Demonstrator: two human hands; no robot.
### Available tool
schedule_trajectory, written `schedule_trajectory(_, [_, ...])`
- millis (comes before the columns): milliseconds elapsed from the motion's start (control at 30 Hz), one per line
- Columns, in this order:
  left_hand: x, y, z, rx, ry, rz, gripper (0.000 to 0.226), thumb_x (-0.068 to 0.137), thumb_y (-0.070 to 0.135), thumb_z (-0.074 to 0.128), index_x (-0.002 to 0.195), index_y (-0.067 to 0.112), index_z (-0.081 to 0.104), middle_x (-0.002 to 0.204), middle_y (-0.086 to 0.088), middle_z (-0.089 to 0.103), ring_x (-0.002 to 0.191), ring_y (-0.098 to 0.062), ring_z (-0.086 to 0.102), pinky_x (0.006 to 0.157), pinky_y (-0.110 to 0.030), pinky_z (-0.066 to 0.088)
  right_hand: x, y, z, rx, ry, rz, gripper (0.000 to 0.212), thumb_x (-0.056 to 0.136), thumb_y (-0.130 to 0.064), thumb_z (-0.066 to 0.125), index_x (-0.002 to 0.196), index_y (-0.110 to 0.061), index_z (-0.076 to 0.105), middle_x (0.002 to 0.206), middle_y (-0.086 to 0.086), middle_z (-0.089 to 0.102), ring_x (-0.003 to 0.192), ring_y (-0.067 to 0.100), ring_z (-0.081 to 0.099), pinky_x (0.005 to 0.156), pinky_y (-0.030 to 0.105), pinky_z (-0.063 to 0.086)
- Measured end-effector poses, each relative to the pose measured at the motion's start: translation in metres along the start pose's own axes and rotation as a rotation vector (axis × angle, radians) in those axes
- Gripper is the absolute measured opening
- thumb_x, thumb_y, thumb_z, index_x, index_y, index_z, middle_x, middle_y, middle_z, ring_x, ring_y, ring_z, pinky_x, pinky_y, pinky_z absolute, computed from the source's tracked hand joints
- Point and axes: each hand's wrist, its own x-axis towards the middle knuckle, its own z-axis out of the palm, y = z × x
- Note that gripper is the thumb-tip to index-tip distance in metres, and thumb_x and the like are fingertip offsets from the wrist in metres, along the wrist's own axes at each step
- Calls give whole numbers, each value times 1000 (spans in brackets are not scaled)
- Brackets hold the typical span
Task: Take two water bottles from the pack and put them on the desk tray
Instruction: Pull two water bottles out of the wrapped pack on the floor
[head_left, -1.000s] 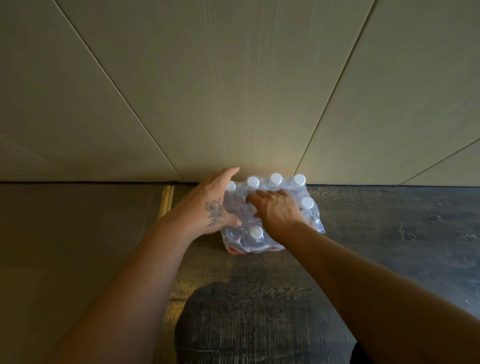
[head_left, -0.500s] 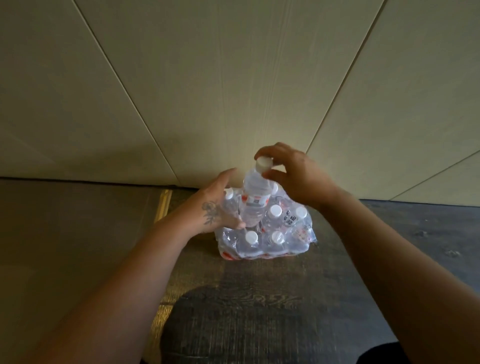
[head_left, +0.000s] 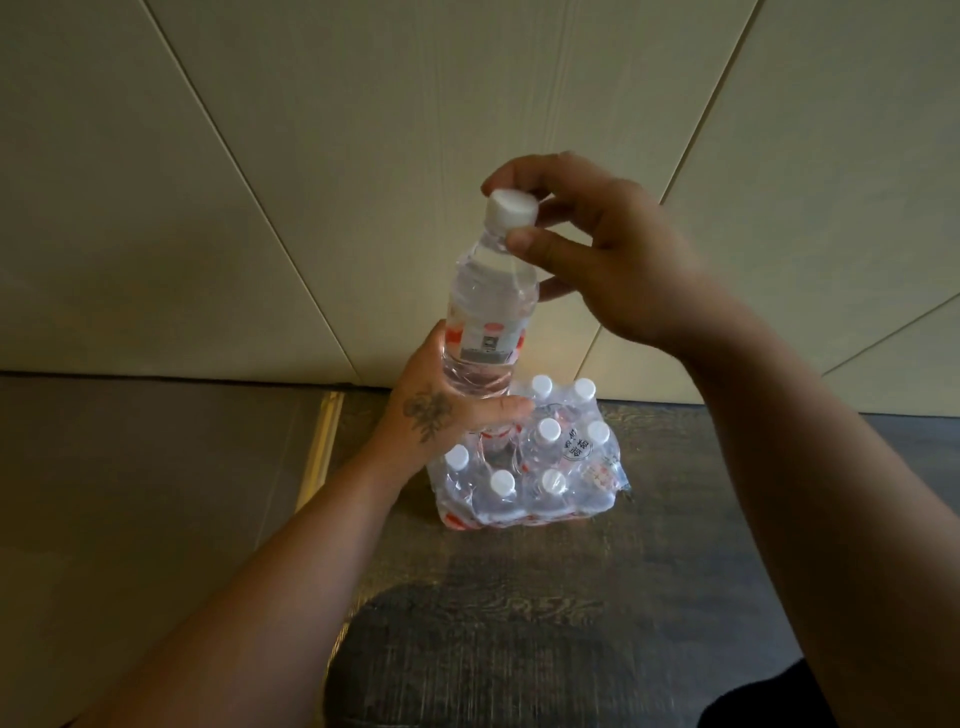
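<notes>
first bottle (head_left: 485, 306) clear of pack (head_left: 530, 467), held upright above it. right hand (head_left: 613, 260) pinching neck and white cap (head_left: 511, 209) with fingertips; left hand (head_left: 447, 405) wrapped around lower body. both grips closed on same bottle. pack on dark wood floor (head_left: 519, 623) against pale wall (head_left: 363, 156), wrap torn open, seven caps showing. desk tray out of view. left, by judgement: second bottle to pull, both to carry to tray.

The pack (head_left: 530, 467) stood against the wall (head_left: 467, 130), so nothing could pass behind it. The floor (head_left: 519, 597) in front and to its right lay open. Above it, the bottle (head_left: 488, 312) and both hands blocked the way.
</notes>
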Motion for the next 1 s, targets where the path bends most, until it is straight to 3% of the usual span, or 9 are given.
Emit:
schedule_trajectory(100, [0,2,-5,-25,100,19,68,71,23,103,127,24,65,106,14,80,97,8,75,80,-9,59,4,5,8,74,63,-44,35,108,-25,59,142,-17,62,130,3,67,113,22,72,76,48,69])
schedule_trajectory(167, [0,1,-10,-77,133,4,67,70,16,104,126,22,66,106,9,80,97,7,76,81,-15,63,3,18,16,118,83,64,39,110,-37,48,141,-17,63,126,2,71,106,20,75,80,43,69])
schedule_trajectory(233, [-3,3,-13,-100,179,-10,77,63,12,106,127,24,65,111,11,77,95,14,73,85,-12,61,-3,41,24,-65,50,254,45,111,-47,43,127,-15,71,116,3,75,93,22,76,80,48,67])
schedule_trajectory(333, [-7,6,-15,-78,195,-27,88,55,19,109,131,25,64,115,14,77,96,18,71,84,-8,57,-25,82,41,-559,-279,402,39,106,-47,57,110,-15,79,107,5,80,89,22,74,88,46,63])
schedule_trajectory(433, [-12,10,-16,-68,157,-47,88,59,24,107,135,26,64,121,11,77,104,6,73,93,-23,61,-51,111,72,-711,-464,475,32,101,-42,67,126,-24,72,127,2,75,109,21,72,97,43,60])
schedule_trajectory(633, [-12,14,-12,-69,110,-50,88,60,26,107,135,25,62,123,8,78,104,-2,76,94,-28,61,-100,159,113,-892,-466,490,49,99,-29,73,145,-28,53,145,5,59,130,26,65,99,45,61])
schedule_trajectory(800, [-8,9,-9,-70,81,-46,85,58,30,108,130,32,63,120,11,78,104,6,73,90,-22,59,-100,163,114,-861,-390,443,47,97,-16,75,141,-23,58,141,3,59,122,23,68,95,38,62])
schedule_trajectory(1000, [-3,-7,-14,-33,69,-62,79,59,27,107,124,33,62,113,11,79,100,11,73,78,-5,58,-64,123,92,-760,-247,409,35,100,-28,72,133,-17,65,127,7,67,102,25,71,85,38,61])
